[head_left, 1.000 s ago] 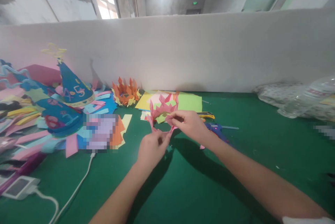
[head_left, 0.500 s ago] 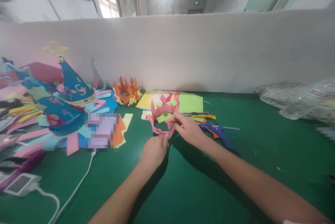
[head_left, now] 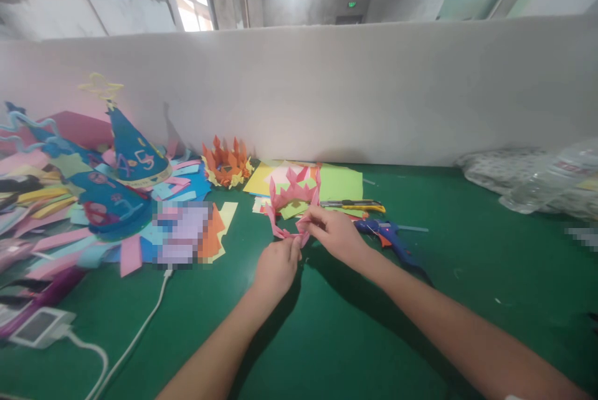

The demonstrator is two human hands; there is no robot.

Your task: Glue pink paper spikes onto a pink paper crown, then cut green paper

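Note:
Both hands pinch a pink paper crown, a ring with pointed tips, at its near side. My left hand grips the lower edge between thumb and fingers. My right hand is closed on a folded part of the band at the near right; its fingertips partly cover the paper there. Behind the crown lie sheets of coloured paper. A yellow utility knife rests just beyond my right hand, and a blue glue gun lies to its right.
An orange and yellow paper crown stands farther back. Blue cone hats and paper strips crowd the left. A white cable runs along the green table. A plastic bottle lies far right, before a white partition.
My right hand has moved slightly down and toward me along the crown's band, closer to my left hand. The left hand stays nearly in place.

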